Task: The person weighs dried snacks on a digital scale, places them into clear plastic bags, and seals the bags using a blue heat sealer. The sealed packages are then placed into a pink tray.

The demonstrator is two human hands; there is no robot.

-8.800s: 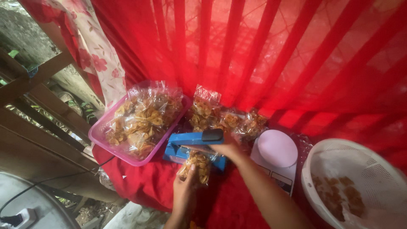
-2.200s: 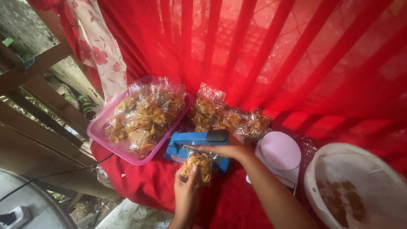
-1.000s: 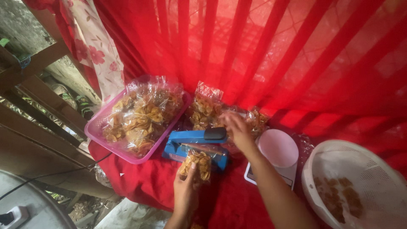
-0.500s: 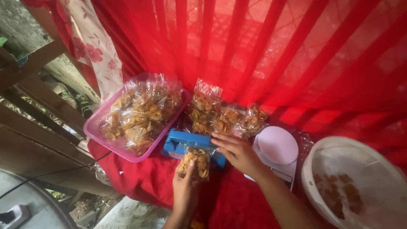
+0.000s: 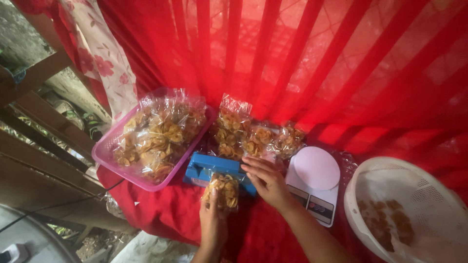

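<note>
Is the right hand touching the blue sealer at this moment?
Touching. The head view shows the right hand lying flat across the blue sealer, fingers on its top, with no gap visible. The left hand holds a small bag of chips at the sealer's front edge.

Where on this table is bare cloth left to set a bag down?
Bare red cloth lies between the pink tray, the blue sealer and the left hand. It is crowded behind the sealer, around the sealed bags and scale.

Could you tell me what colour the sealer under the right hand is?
Blue sealer, seen in the head view.
</note>
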